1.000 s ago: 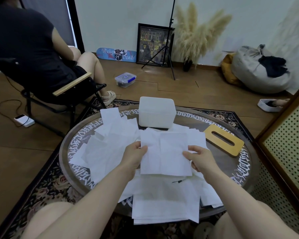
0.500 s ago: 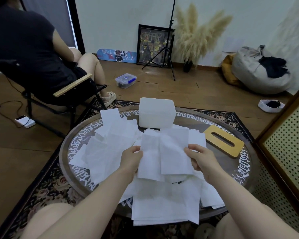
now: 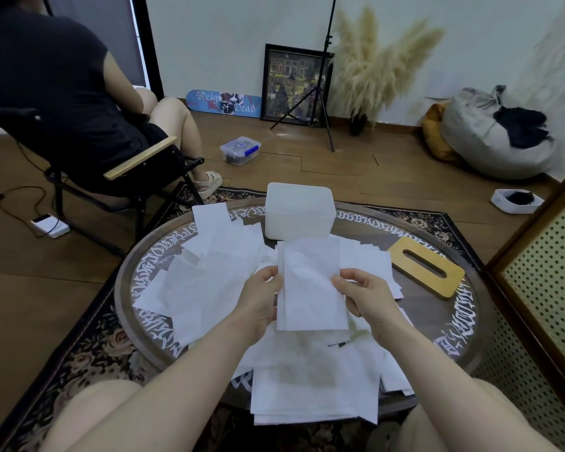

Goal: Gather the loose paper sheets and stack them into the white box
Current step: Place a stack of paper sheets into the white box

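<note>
Above the round table point(image 3: 463, 340) I hold a folded white paper sheet point(image 3: 310, 288) upright. My left hand point(image 3: 258, 301) pinches its left edge and my right hand point(image 3: 366, 298) pinches its right edge. Several loose white sheets point(image 3: 216, 275) lie scattered over the left and middle of the table, and a pile of sheets point(image 3: 310, 389) hangs over the near edge. The white box point(image 3: 299, 212) stands at the table's far side, beyond the held sheet.
A wooden lid with a slot point(image 3: 428, 267) lies at the table's right. A person sits in a folding chair point(image 3: 137, 164) at the left. On the floor stand a clear container point(image 3: 240, 150), a tripod point(image 3: 320, 93) and a beanbag point(image 3: 493, 135). A perforated panel point(image 3: 548, 288) borders the right.
The sheet was spread wide between my hands. My hands have come closer together and the sheet is now folded narrower and raised slightly.
</note>
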### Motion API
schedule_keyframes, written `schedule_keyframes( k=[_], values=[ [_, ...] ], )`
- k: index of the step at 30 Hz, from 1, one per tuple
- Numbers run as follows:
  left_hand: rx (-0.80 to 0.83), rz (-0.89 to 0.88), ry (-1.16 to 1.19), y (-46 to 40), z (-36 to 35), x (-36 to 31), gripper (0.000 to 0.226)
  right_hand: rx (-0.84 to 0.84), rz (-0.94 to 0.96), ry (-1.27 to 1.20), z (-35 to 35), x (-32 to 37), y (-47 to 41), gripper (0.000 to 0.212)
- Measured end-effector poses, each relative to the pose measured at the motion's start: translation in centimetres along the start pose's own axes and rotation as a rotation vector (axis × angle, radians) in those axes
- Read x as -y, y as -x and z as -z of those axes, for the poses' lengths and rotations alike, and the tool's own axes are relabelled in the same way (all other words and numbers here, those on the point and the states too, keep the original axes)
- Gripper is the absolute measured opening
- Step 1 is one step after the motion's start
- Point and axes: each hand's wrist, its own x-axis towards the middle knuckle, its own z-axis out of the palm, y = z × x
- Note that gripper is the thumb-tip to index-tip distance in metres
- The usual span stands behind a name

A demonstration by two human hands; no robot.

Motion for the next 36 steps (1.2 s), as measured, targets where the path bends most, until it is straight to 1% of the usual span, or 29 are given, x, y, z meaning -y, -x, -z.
schedule_keyframes(
  k=[6,9,11,13,16,18,22,24,26,28,30,34,36],
  values=[
    [0.061,0.001,0.060,0.00,0.08,-0.02,0.014,-0.026,-0.006,0.029,-0.36,-0.17,0.12,0.014],
    [0.077,-0.002,0.076,0.05,0.05,-0.05,0.013,-0.063,0.023,0.044,-0.26,-0.19,0.23,0.009],
    [0.088,0.002,0.090,0.10,-0.06,-0.09,0.014,-0.076,0.029,0.055,-0.19,-0.29,0.21,0.010],
    [0.101,0.011,0.100,0.15,-0.20,-0.14,0.016,-0.065,-0.006,0.041,-0.11,-0.18,0.26,0.012],
    [0.125,0.031,0.118,0.14,-0.30,-0.14,0.020,-0.026,-0.072,0.023,0.03,0.27,0.58,0.009],
    [0.140,0.045,0.128,0.26,-0.35,-0.17,0.022,-0.023,-0.080,0.008,0.06,0.38,0.75,0.008],
    [0.145,0.025,0.116,0.55,-0.43,-0.29,0.020,-0.076,-0.060,-0.013,-0.15,0.35,0.76,0.007],
    [0.153,0.025,0.115,0.66,-0.47,-0.34,0.024,-0.104,-0.051,-0.014,-0.20,0.28,0.74,0.006],
    [0.175,0.024,0.051,0.70,-0.55,-0.30,0.031,-0.126,-0.046,-0.019,-0.23,0.22,0.73,0.005],
    [0.176,-0.021,-0.092,0.80,-0.68,-0.09,0.028,-0.142,-0.047,-0.023,-0.24,0.17,0.71,0.006],
    [0.142,-0.067,-0.188,0.85,-0.79,0.23,0.028,-0.138,-0.050,-0.022,-0.20,0.14,0.70,0.006],
    [0.062,-0.158,-0.223,0.83,-0.82,0.33,0.027,-0.118,-0.013,0.017,-0.06,-0.05,0.52,0.007],
    [0.012,-0.182,-0.214,0.79,-0.68,0.11,0.025,-0.133,0.045,0.035,0.43,0.07,0.21,0.002]
  ],
)
